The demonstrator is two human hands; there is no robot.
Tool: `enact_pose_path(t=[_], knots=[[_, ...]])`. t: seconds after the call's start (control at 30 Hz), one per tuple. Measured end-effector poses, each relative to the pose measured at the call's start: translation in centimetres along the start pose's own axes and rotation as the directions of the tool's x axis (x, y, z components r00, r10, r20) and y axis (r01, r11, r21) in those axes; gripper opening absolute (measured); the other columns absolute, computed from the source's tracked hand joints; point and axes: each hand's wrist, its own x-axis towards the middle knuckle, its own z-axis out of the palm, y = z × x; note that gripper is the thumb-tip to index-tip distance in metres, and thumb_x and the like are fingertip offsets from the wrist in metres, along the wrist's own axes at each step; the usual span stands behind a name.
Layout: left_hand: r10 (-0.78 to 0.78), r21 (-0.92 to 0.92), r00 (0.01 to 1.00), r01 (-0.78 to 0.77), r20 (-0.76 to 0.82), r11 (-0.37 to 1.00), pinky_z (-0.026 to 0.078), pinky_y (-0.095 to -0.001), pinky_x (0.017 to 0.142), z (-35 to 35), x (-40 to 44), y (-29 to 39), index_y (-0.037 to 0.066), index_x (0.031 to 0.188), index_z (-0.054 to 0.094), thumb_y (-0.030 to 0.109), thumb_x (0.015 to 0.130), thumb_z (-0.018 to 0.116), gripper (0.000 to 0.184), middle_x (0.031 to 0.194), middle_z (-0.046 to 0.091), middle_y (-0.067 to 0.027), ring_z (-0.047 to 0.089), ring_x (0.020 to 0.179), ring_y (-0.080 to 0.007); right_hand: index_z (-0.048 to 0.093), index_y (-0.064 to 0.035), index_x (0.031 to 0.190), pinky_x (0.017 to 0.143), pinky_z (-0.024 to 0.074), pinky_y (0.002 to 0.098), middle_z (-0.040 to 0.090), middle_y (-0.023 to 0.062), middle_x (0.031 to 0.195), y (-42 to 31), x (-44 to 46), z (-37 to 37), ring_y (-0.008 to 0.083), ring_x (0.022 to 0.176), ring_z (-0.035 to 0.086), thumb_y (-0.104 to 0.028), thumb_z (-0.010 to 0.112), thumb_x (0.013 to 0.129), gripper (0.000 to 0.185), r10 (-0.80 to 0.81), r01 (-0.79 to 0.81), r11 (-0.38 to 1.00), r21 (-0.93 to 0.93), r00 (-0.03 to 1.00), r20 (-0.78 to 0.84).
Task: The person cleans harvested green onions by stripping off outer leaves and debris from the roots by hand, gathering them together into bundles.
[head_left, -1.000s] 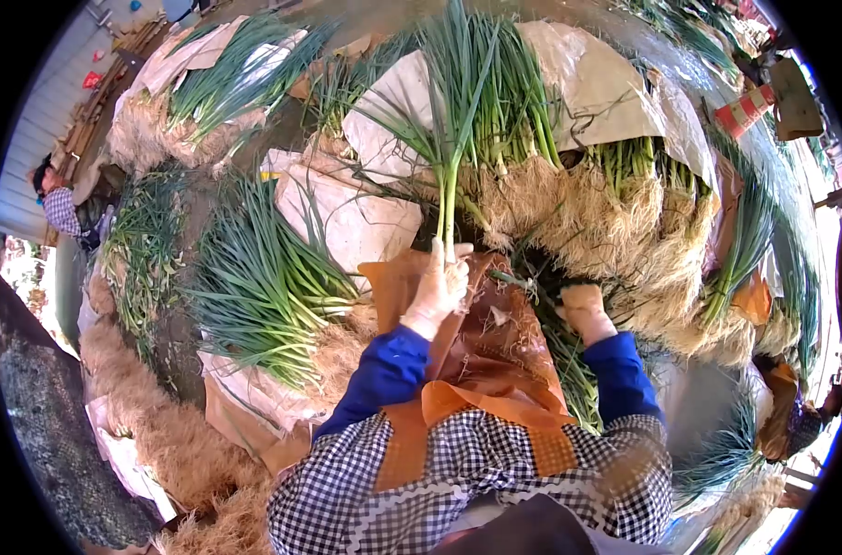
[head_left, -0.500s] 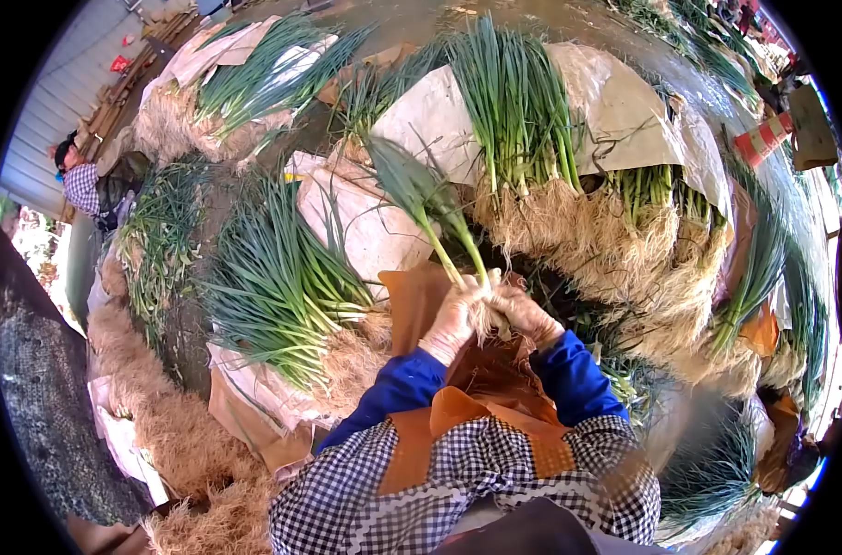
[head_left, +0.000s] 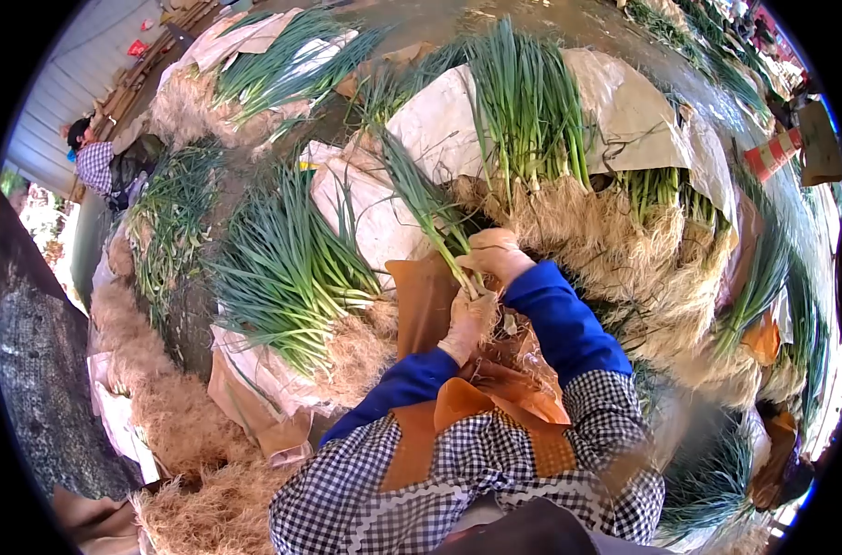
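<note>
A few green onions [head_left: 421, 208] slant up and to the left from my hands, leaves outward. My left hand [head_left: 470, 319], gloved, is closed around their lower ends near the roots. Higher on the pale stalks, my gloved right hand [head_left: 497, 256] pinches them from the right side. Both hands are over the brown apron [head_left: 500, 388] on my lap. To the left lies a pile of green onions [head_left: 291, 277] with tan roots towards me. A larger upright bundle [head_left: 527, 111] stands beyond my hands.
Pale sheets [head_left: 625, 111] partly cover the rooted bundles at right. Loose leaves [head_left: 176, 222] and a long heap of tan roots [head_left: 180, 407] lie at left. Another person [head_left: 97, 166] in a checked top sits at the far left. More onions [head_left: 708, 472] lie at lower right.
My right hand has moved up from the root ends to the stalks. The left hand has shifted slightly right, still at the base. The view has turned slightly.
</note>
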Motion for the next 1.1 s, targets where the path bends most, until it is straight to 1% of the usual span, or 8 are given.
enact_pose_path(t=[0.13,0.33,0.47,0.53,0.83,0.93,1.0,1.1], knots=[[0.097,-0.094,0.994,-0.093,0.042,0.991,0.04,-0.0197,0.058,-0.7,0.7,-1.8,0.01,0.093,0.05,-0.01,0.08,0.053,0.023,0.081,0.048,0.0023,0.045,0.07,-0.0062,0.072,-0.0139,0.081,0.065,0.0513,0.0355,0.068,0.0083,0.086,-0.8,0.3,0.2,0.0254,0.08,0.065,-0.023,0.06,0.072,0.017,-0.087,0.137,0.949,-0.283,0.98,0.182],[0.026,-0.071,0.996,-0.02,0.085,0.997,0.042,-0.0223,0.058,0.1,-0.2,-0.3,0.006,0.104,0.048,-0.009,0.078,0.055,0.03,0.083,0.049,0.0009,0.049,0.071,-0.0097,0.071,-0.013,0.081,0.062,0.05,0.0352,0.068,0.0066,0.081,-0.3,-0.3,3.4,0.0247,0.079,0.066,-0.022,0.059,0.073,0.017,-0.05,0.062,0.97,-0.236,0.997,0.057],[-0.131,-0.247,0.991,0.117,-0.039,0.962,0.051,-0.0312,0.077,0.5,-0.8,0.7,0.007,0.111,0.044,-0.011,0.074,0.056,0.043,0.094,0.056,-0.005,0.057,0.091,-0.0188,0.061,-0.0128,0.068,0.061,0.0477,0.0368,0.059,0.0105,0.068,1.4,-4.1,4.7,0.0314,0.067,0.06,-0.032,0.051,0.081,0.025,-0.16,0.209,0.963,0.17,0.952,-0.262],[-0.12,-0.132,0.991,0.112,-0.051,0.985,0.051,-0.0302,0.075,0.5,-0.6,0.5,0.006,0.112,0.044,-0.011,0.072,0.059,0.046,0.097,0.056,-0.0048,0.057,0.089,-0.0177,0.058,-0.0125,0.068,0.063,0.0479,0.0382,0.061,0.0094,0.069,1.6,-5.3,6.4,0.03,0.07,0.061,-0.041,0.049,0.085,0.034,0.118,0.048,0.846,0.53,0.954,-0.274],[0.13,0.058,0.99,-0.134,0.059,0.989,0.049,-0.0267,0.08,0.5,0.0,-0.8,0.004,0.116,0.047,-0.007,0.077,0.06,0.042,0.105,0.058,-0.0063,0.058,0.092,-0.0153,0.068,-0.0113,0.072,0.063,0.0498,0.0386,0.066,0.0096,0.074,0.5,0.5,5.1,0.0274,0.072,0.064,-0.032,0.057,0.078,0.024,-0.031,0.035,0.983,-0.182,0.999,0.023],[-0.055,-0.099,0.998,0.059,0.045,0.993,0.05,-0.0289,0.079,1.2,-1.3,1.1,0.004,0.116,0.047,-0.007,0.078,0.059,0.041,0.103,0.058,-0.0071,0.059,0.091,-0.0177,0.063,-0.01,0.067,0.057,0.0476,0.037,0.062,0.0084,0.067,0.2,-1.2,5.5,0.0258,0.065,0.062,-0.024,0.055,0.082,0.022,-0.071,0.079,0.955,-0.285,0.997,0.038],[-0.068,-0.128,0.997,0.07,0.023,0.989,0.051,-0.0295,0.079,0.0,-0.4,0.0,0.003,0.116,0.047,-0.007,0.079,0.058,0.041,0.102,0.058,-0.0075,0.059,0.091,-0.0185,0.067,-0.0094,0.08,0.059,0.0487,0.0364,0.065,0.0125,0.076,1.1,-4.5,3.6,0.0267,0.07,0.064,-0.023,0.049,0.084,0.023,-0.249,0.259,0.965,0.045,0.955,-0.161],[-0.113,-0.175,0.993,0.114,0.016,0.978,0.051,-0.0298,0.078,-0.7,0.5,-0.4,0.003,0.116,0.046,-0.008,0.079,0.057,0.04,0.101,0.059,-0.0083,0.06,0.089,-0.0194,0.061,-0.0042,0.069,0.046,0.0385,0.0288,0.057,0.0046,0.058,1.3,-12.5,0.8,0.0124,0.047,0.047,-0.029,0.059,0.087,0.03,0.183,-0.014,0.569,0.822,0.977,-0.11]])
